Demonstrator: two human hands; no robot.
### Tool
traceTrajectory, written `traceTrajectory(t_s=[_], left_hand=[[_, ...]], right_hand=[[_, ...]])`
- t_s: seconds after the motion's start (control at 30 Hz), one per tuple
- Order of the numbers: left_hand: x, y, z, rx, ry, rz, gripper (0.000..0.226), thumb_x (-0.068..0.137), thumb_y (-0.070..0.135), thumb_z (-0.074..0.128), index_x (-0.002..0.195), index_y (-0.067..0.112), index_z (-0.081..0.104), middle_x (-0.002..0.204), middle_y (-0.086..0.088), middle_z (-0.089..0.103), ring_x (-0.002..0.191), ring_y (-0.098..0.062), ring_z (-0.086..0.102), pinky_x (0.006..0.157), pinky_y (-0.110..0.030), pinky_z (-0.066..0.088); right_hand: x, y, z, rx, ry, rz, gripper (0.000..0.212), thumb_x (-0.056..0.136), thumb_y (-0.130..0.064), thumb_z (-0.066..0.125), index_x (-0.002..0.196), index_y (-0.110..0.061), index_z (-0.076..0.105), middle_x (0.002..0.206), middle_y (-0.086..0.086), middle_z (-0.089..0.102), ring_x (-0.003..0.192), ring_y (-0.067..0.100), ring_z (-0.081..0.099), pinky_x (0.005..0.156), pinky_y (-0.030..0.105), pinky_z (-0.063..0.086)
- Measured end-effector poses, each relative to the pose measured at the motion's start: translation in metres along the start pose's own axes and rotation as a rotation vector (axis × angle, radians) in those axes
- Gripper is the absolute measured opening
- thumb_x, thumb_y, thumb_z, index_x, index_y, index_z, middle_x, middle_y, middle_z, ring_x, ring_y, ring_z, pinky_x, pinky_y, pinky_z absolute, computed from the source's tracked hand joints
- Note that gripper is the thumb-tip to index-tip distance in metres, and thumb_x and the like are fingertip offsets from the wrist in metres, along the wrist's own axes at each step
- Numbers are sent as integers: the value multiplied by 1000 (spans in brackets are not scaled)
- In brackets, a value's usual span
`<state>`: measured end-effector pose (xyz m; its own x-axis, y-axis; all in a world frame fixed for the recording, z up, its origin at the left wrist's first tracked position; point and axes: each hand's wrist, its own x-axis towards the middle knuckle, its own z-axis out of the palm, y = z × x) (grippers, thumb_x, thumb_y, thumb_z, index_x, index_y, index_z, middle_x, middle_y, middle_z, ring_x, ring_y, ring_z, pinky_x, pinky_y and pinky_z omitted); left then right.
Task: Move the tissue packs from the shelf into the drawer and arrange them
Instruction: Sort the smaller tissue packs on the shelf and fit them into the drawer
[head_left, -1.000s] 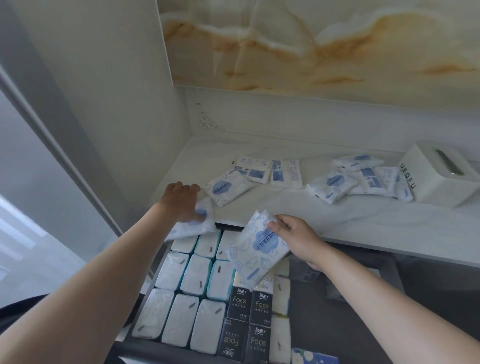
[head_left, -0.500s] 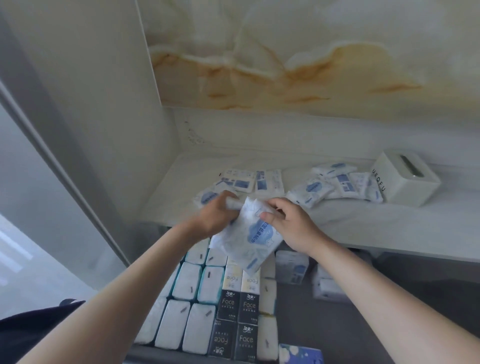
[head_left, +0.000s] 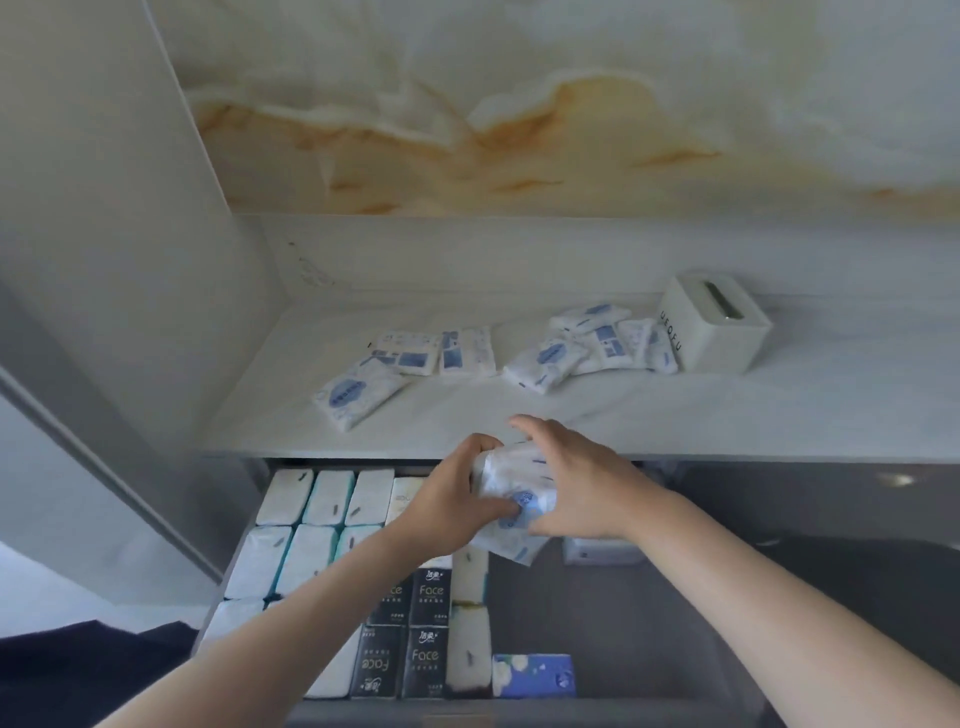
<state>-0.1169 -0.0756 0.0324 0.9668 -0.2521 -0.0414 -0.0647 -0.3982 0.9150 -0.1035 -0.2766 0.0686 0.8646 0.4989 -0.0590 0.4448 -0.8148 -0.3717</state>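
Since the half-second-earlier frame, both hands have been lowered from the shelf edge toward the drawer, and the packs, spread apart a second ago, are now gathered into one bundle. Held packs (head_left: 511, 501) are clamped between the left hand (head_left: 452, 501) and the right hand (head_left: 584, 488), just below the front lip of the shelf (head_left: 519, 428) and above the drawer (head_left: 623, 623). Left fingers are curled round the near side of the bundle, thumb pressed on the blue label; right fingers are cupped over the far side, thumb beneath. How many packs are in the bundle cannot be told. Loose packs (head_left: 358, 396) are noted on the shelf in two scattered groups, the right group lying against a white tissue box (head_left: 717, 330). Drawer contents: white packs (head_left: 311, 519) in neat rows at left, black packs (head_left: 428, 597) beside them, and bare floor at right. Handling judgement: packs are light, soft and compressible, with a smooth film wrap likely to slide when stacked. Grip is best taken across the broad faces with opposing pressure, not by a corner or seam. Bundle is judged ready for placement beside the existing rows; slippage of an inner pack is the main risk.
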Motion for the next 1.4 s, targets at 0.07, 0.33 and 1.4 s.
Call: traceTrajectory(t_s=[0.07, 0.33, 1.4], left_hand=[[2, -6, 18, 28, -12, 0, 49, 69, 21, 83, 105, 34, 51, 87, 2, 67, 74, -15, 64, 67, -36, 52], [15, -57, 70, 524, -45, 62, 54, 78, 41, 73, 125, 21, 54, 118, 2, 54, 105, -18, 52, 84, -28, 43], [44, -101, 90, 1258, -232, -85, 77, 98, 21, 39, 154, 10, -13, 162, -12, -15, 150, -33, -9, 122, -46, 8]], right_hand=[[-7, 13, 9, -83, -74, 59, 81, 73, -43, 77, 137, -34, 28, 126, -7, 52, 100, 16, 56, 74, 33, 49], [-3, 49, 86, -204, -116, 127, 52, 86, -18, 65, 130, -21, 38, 113, 9, 57, 91, 32, 61, 68, 38, 48], [28, 58, 160, 782, -38, 882, 82, 90, 0, 48, 158, -24, 9, 153, 6, 39, 133, 27, 46, 106, 35, 42]])
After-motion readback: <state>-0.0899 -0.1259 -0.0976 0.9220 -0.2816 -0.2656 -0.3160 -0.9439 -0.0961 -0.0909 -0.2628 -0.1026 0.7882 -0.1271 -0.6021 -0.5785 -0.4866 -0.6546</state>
